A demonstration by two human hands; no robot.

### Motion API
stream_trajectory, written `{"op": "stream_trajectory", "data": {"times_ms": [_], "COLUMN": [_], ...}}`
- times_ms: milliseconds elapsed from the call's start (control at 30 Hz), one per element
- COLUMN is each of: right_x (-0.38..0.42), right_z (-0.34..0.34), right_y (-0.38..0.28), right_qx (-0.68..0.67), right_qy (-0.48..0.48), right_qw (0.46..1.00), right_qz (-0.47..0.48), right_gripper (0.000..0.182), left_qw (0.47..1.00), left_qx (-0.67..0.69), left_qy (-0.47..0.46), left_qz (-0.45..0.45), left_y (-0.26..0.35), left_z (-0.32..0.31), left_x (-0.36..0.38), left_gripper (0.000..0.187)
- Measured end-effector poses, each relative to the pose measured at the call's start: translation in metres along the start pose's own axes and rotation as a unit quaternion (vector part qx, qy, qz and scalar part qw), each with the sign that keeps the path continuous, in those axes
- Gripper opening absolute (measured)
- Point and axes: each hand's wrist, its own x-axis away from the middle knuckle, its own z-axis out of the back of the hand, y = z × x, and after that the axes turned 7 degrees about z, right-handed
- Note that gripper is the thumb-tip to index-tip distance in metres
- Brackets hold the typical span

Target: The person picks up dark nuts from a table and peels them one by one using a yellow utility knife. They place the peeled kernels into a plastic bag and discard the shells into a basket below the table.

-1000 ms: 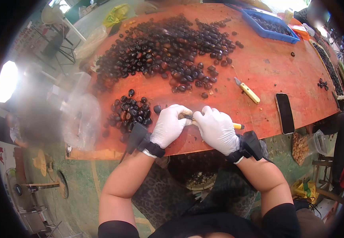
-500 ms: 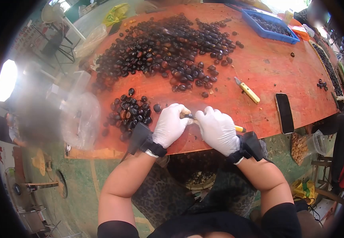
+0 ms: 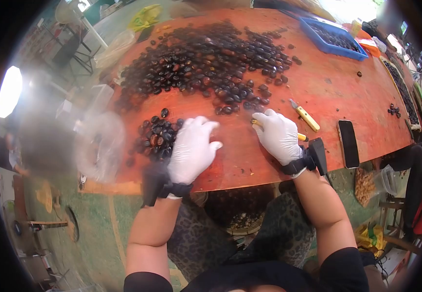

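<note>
My left hand (image 3: 190, 148), in a white glove, is over the right edge of a small pile of glossy dark brown nuts (image 3: 160, 131). Its thumb stands apart from the fingers, and nothing shows between them; the fingertips are slightly blurred. My gloved right hand (image 3: 280, 138) is closed around a yellow-handled knife (image 3: 303, 137). The handle's end sticks out on the right, a bit of yellow shows at the fingertips, and I cannot make out the blade. Beyond both hands spreads a large heap of similar nuts (image 3: 191, 63).
On the red table (image 3: 240, 165) lie a second yellow-handled knife (image 3: 305, 117) and a phone (image 3: 348, 143). A blue tray (image 3: 318, 45) of dark pieces stands at the far right. Below the table edge, a basket (image 3: 245, 228) sits between my knees. A person's leg (image 3: 409, 180) is at right.
My hands have moved apart. The left went left to the small pile, the right slightly right and up with the knife. The dark nut held between them is no longer in sight.
</note>
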Motion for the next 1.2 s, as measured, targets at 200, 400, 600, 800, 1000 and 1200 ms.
{"op": "stream_trajectory", "data": {"times_ms": [200,400,600,800,1000,1200], "right_x": [0.011,0.017,0.026,0.032,0.041,0.082], "right_z": [0.024,0.027,0.037,0.036,0.035,0.068], "right_y": [-0.031,-0.033,-0.029,-0.013,-0.026,-0.055], "right_qx": [-0.147,-0.217,-0.219,-0.183,-0.071,-0.145], "right_qy": [0.014,-0.015,-0.019,0.050,-0.073,-0.290], "right_qw": [0.989,0.976,0.974,0.979,0.990,0.925], "right_qz": [0.002,-0.006,-0.047,-0.072,0.102,0.196], "right_gripper": [0.022,0.025,0.025,0.026,0.033,0.051], "left_qw": [0.829,0.776,0.760,0.780,0.896,0.850], "left_qx": [0.532,0.582,0.569,0.486,0.383,0.462], "left_qy": [-0.132,-0.207,-0.297,-0.394,-0.213,-0.220], "left_qz": [0.107,0.130,0.100,0.018,0.069,0.127], "left_y": [0.007,-0.005,0.004,0.006,-0.017,-0.016], "left_z": [-0.044,-0.044,-0.039,-0.016,-0.026,-0.018], "left_x": [-0.011,-0.011,-0.008,-0.005,-0.007,-0.009], "left_gripper": [0.043,0.039,0.033,0.023,0.028,0.027]}}
